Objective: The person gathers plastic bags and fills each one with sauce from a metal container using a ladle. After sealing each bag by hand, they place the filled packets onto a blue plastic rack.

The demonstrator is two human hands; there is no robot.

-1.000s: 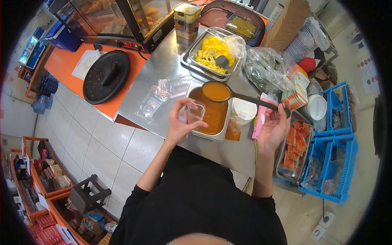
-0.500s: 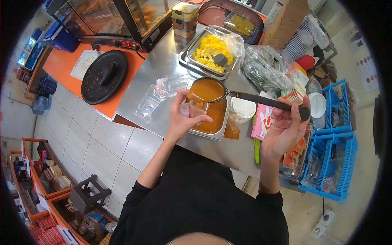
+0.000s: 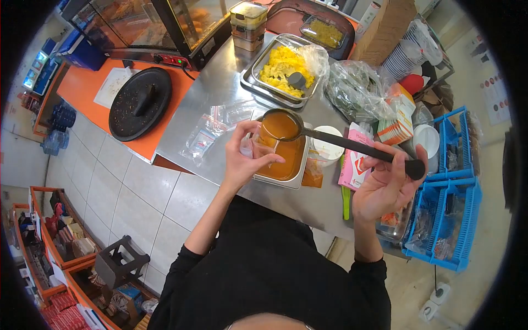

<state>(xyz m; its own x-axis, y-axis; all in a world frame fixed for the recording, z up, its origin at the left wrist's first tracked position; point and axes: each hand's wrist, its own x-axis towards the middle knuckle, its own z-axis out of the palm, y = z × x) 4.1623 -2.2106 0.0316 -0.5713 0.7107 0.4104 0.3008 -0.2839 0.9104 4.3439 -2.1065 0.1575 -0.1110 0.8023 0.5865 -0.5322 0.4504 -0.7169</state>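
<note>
A: What do our hands hold in the head view?

B: Our left hand [image 3: 240, 157] is curled round a small clear cup [image 3: 260, 146], thumb on one side and fingers on the other. Our right hand [image 3: 386, 184] grasps the black ladle [image 3: 345, 142] near the end of its handle.

A: And where is the ladle's bowl?

B: We have it at the cup's mouth, with orange-brown sauce [image 3: 280, 126] in it. We cannot tell whether any has gone into the cup, since the same colour shows behind the clear wall.

A: What lies below?

B: A steel pan [image 3: 297, 182] of the same sauce, on the metal counter [image 3: 214, 82]. We see a white tub [image 3: 329, 150] just beside it, and a pink packet [image 3: 351, 174] near our right hand.

A: What about the far side of the pan?

B: There we have a tray [image 3: 256, 75] of yellow food, partly under clear plastic. Clear plastic bags [image 3: 201, 142] lie flat to the left of the pan, and a bulky clear bag [image 3: 357, 85] with something green inside sits to the right of the tray.
</note>
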